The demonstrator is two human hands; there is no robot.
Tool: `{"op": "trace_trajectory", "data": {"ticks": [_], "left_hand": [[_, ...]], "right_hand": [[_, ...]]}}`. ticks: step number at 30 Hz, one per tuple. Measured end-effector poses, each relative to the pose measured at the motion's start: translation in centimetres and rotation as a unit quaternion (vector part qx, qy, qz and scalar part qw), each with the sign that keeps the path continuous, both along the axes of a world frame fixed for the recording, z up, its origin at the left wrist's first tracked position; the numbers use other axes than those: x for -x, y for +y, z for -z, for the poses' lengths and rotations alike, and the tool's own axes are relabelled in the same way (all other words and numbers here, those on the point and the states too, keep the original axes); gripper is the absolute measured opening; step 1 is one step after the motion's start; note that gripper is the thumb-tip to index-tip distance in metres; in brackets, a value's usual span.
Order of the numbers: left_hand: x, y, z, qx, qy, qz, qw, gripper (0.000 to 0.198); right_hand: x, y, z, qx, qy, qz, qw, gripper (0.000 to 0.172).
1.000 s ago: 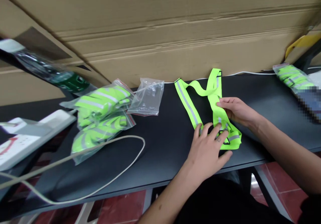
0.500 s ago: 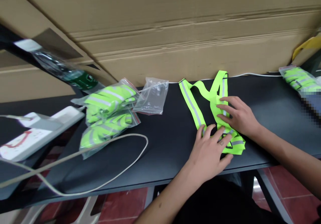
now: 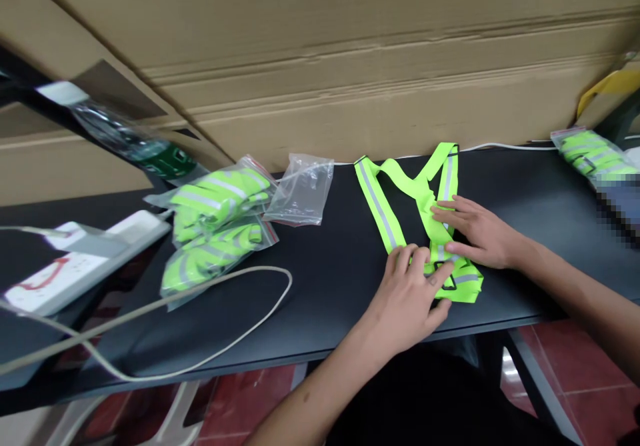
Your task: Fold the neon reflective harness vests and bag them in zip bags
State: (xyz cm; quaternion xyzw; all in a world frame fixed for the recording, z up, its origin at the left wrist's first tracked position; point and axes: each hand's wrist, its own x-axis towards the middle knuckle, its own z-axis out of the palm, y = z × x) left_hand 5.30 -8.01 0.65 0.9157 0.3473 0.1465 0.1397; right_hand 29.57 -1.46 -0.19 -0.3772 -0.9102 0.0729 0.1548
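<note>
A neon-yellow reflective vest (image 3: 381, 204) made of straps with silver stripes lies on the dark table, its upper straps spread toward the cardboard. The near end is folded into a bundle with a black buckle (image 3: 449, 279). My left hand (image 3: 406, 294) rests on the left strap and the bundle, its fingers apart and slightly bent. On the right strap lies my right hand (image 3: 485, 234), fingers stretched out and the thumb near the bundle. An unfilled clear plastic bag (image 3: 303, 193) is left of the vest.
Two bagged yellow vests (image 3: 213, 253) are stacked at the left, near a plastic bottle (image 3: 165, 159) and a white power strip (image 3: 50, 276). A looped cable (image 3: 270, 329) crosses the table. Another bagged vest (image 3: 593, 153) sits far right. Cardboard (image 3: 360, 106) stands behind.
My right hand's fingers have drawn closer together and its thumb has come down by the bundle. The right upper strap sits slightly straighter. My left hand has shifted slightly left.
</note>
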Motion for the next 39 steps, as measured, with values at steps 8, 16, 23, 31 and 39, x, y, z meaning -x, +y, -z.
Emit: {"op": "trace_trajectory", "data": {"ticks": [8, 16, 23, 31, 39], "left_hand": [[0.6, 0.5, -0.3, 0.02, 0.03, 0.025, 0.999, 0.052], [1.0, 0.4, 1.0, -0.011, -0.032, 0.044, 0.998, 0.03], [1.8, -1.0, 0.8, -0.13, -0.021, 0.003, 0.991, 0.021], [2.0, -2.0, 0.6, -0.13, -0.018, -0.016, 0.991, 0.024], [2.1, -1.6, 0.6, -0.118, -0.023, -0.002, 0.993, 0.024]], "right_hand": [[0.5, -3.0, 0.7, 0.01, 0.012, -0.054, 0.998, 0.045], [1.0, -4.0, 0.4, -0.015, 0.041, 0.026, 0.999, 0.03], [0.6, -4.2, 0.1, -0.052, 0.035, -0.045, 0.997, 0.026], [0.5, -5.8, -0.2, -0.033, 0.056, 0.025, 0.998, 0.03], [2.5, -4.9, -0.5, 0.042, 0.23, 0.239, 0.942, 0.023]]}}
